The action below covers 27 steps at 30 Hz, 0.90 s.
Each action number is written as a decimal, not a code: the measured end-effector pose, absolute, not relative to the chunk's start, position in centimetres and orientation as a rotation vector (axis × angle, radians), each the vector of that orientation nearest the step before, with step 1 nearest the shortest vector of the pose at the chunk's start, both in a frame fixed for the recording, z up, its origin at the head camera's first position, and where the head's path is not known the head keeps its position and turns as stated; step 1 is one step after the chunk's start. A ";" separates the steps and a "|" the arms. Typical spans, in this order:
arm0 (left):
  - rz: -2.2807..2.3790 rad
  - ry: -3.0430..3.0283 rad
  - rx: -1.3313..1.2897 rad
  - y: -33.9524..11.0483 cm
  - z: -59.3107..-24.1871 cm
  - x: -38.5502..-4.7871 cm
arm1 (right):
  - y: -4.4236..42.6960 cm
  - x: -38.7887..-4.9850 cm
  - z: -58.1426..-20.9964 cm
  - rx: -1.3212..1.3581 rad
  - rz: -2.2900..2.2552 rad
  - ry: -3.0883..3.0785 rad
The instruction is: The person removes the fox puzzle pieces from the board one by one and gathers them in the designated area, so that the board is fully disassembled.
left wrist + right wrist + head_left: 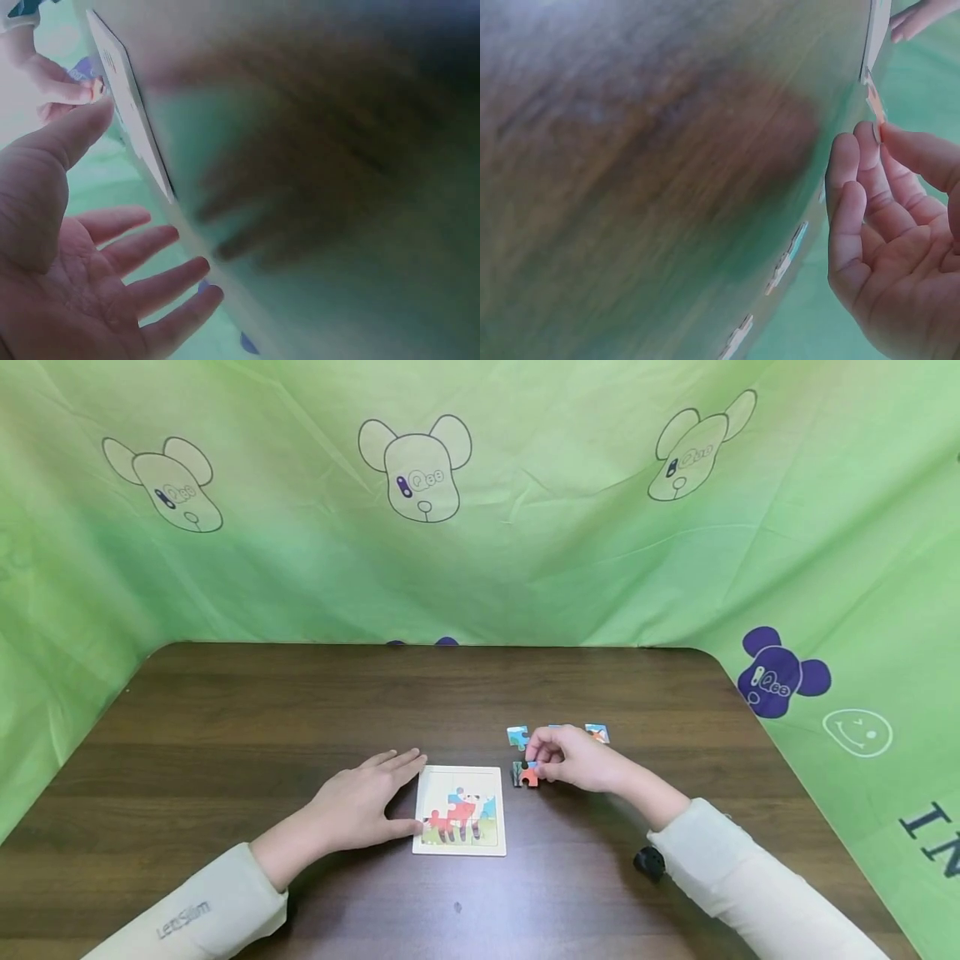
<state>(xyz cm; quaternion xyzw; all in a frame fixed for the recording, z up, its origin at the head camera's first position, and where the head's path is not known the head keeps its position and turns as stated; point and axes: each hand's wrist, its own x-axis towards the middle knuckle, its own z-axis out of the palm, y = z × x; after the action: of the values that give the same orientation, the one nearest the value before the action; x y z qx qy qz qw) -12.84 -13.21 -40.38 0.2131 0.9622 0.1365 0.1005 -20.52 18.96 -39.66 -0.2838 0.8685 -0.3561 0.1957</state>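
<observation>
my left hand (356,806) lies at the left side of a square, pale-rimmed board (459,851), its fingers straight and spread. the thumb tip rests on the board's left rim, and the forefinger tip is at its upper left corner. the board lies flat on a brown wooden table (247,718), in front of me, between my two hands. its lower part shows a picture of a red animal with dark legs, on green ground with some blue; the upper part is bare and pale.

my right hand (588,762) is to the right of the board. its thumb and forefinger pinch a puzzle piece (530,776), dark on its left and red on its right. this piece is just beside the board, apart from it; i cannot tell whether it touches the table. the right wrist view shows it tilted in my fingertips.

beyond the piece, a blue and green tile (517,737) lies near my fingertips, and an orange and blue tile (597,732) lies farther right. a third tile (554,725) is mostly hidden behind my hand.

a small black object (649,863) is beside my right sleeve (708,852). behind the table hangs green cloth (525,560) printed with bear heads.
</observation>
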 end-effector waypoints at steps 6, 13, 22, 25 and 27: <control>0.403 2.829 0.733 -13.3 -40.4 -12.2 | 19.0 -20.8 -39.7 -0.780 -0.979 2.443; 0.367 2.844 0.764 -13.4 -40.8 -11.8 | 18.7 -21.1 -40.1 -0.786 -0.920 2.494; 0.334 2.855 0.708 -13.2 -40.8 -11.7 | 18.5 -21.3 -40.0 -0.791 -0.897 2.513; 0.319 2.856 0.692 -13.1 -40.7 -11.6 | 18.5 -21.3 -40.0 -0.788 -0.892 2.514; 0.314 2.853 0.691 -13.1 -40.7 -11.6 | 18.4 -21.3 -40.0 -0.785 -0.887 2.514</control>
<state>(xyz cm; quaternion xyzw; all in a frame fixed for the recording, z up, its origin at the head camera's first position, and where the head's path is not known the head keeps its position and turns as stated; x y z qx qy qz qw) -11.56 -13.06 -40.73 0.2329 0.9621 0.1057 0.0947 -21.32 18.44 -40.05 -0.2780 0.8897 -0.3140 0.1804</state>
